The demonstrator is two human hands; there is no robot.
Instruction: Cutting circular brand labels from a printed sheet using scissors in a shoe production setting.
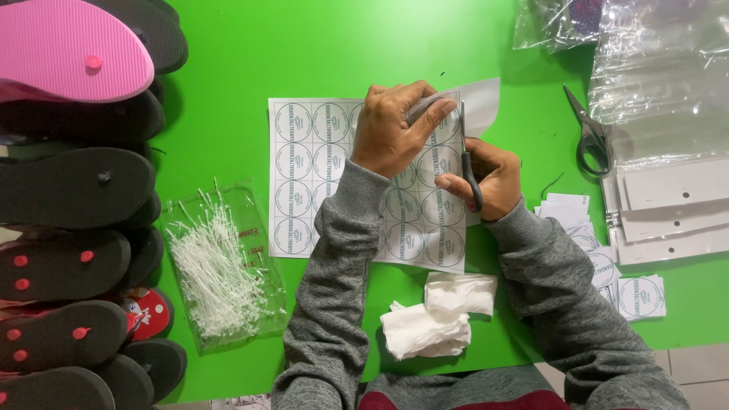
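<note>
Green table [250, 61] fills the view, and a white sheet of round labels [311, 175] lies flat at its centre. My left hand [391, 133] presses down on the sheet's upper middle, fingers curled and pinching its lifted top edge, which curls up toward one o'clock. My right hand [486, 178], just beside the left at its four o'clock, is closed around the dark handles of a pair of scissors [466, 152]; the blades point toward twelve o'clock and meet the sheet's raised right edge between my two hands. Both grey sleeves cross the lower part of the sheet.

At six o'clock from the sheet lies crumpled white tissue [433, 315]. At eight o'clock sits a clear bag of white plastic tag pins [220, 273]. Along nine o'clock runs a stack of sandals [72, 197], soles up, one pink and the others dark with red plugs. At three o'clock lie cut square labels [638, 296], white punched cards [676, 205], clear plastic bags [653, 68] and a second pair of scissors [591, 137], well apart from my hands.
</note>
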